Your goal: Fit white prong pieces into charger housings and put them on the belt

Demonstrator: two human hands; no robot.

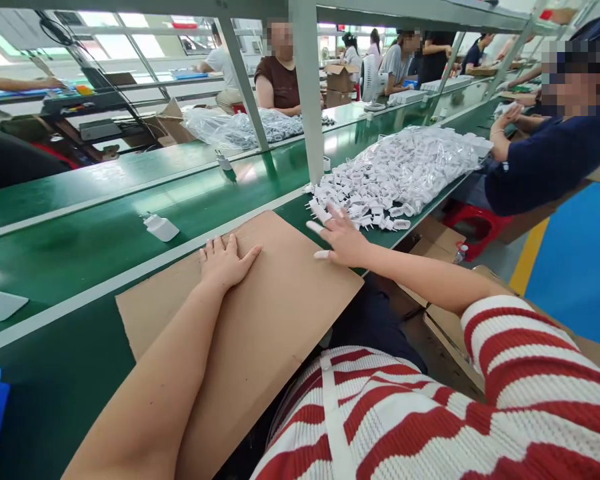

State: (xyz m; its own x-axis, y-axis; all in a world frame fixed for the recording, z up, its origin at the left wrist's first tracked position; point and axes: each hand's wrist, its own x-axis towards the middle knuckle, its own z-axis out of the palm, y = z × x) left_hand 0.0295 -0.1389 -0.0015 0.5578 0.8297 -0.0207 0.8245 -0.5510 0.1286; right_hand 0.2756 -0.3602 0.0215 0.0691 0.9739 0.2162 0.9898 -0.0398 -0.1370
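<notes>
Cardboard [280, 293] lies across the green surface [70, 373], its near part jutting past the edge. The left hand [225, 265] rests palm down near the cardboard's far edge, fingers extended and grasping nothing. The right hand [349, 239], with white covers [322, 255] on some fingers, is loosely spread at the cardboard's right side, just beside the pile [375, 200] of white adapters; its fingers appear released, though whether they touch an adapter cannot be told. As to progress, the cardboard is in place, while the pile, partly under clear plastic [433, 150], is large and loose, suggesting that much is yet to be handled. Three single adapters [162, 228] lie well apart on the belt [100, 233].
</notes>
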